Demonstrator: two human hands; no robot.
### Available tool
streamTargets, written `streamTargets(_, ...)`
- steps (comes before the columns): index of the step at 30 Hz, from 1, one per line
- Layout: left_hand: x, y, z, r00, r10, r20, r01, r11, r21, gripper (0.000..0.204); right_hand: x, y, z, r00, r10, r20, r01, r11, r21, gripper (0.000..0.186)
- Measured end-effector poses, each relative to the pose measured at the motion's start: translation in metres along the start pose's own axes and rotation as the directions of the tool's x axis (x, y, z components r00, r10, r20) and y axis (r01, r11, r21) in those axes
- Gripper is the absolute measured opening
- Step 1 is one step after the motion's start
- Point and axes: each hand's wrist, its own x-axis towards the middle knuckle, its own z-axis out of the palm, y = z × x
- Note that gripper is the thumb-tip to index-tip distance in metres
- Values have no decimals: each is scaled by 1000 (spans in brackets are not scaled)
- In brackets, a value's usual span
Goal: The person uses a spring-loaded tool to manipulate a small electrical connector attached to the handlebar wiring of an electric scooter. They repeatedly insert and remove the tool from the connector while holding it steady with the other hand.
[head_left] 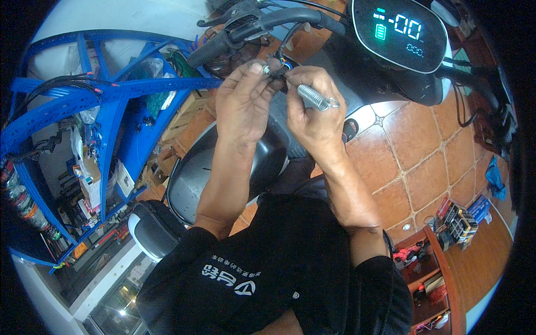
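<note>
My left hand (243,103) is closed at the fingertips on a small dark connector (276,73) with coloured wires. A thin cable runs up from it toward the handlebar (268,21). My right hand (318,106) meets it from the other side, thumb and fingers pinched together. A silver coil spring (314,97) with a looped end sticks out of the right hand, across its back. Whatever the right fingertips grip at the connector is hidden by the fingers. Both hands are above the dark body of an electric scooter, in front of its black seat (223,167).
The scooter's lit display (399,33) is at the upper right. Blue metal shelving (111,125) with parts and packages stands at the left. Orange floor tiles (435,151) lie to the right. A wooden cabinet (441,262) with boxes and tools is at the lower right.
</note>
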Motion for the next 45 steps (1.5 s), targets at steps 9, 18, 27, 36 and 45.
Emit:
streamTargets(9,-1,-1,1,1000,8,17,-8,1000,1,17,0,1,0,999,42,-25,-40,996,78,18)
streamTargets(18,1,-1,-1,1000,-6,2,6,1000,20,16,4,0,-4,995,96,3,-96,992,82,16)
streamTargets(27,3,0,-3,1000,-21,23,21,1000,6,15,5,1,-3,991,131,25,-133,982,135,15)
streamTargets(36,4,2,-2,999,-30,12,30,1000,3,14,8,4,-7,994,74,84,-78,996,48,8)
streamTargets(45,5,0,-6,999,-39,10,39,999,6,15,9,4,-8,989,122,78,-132,981,140,11)
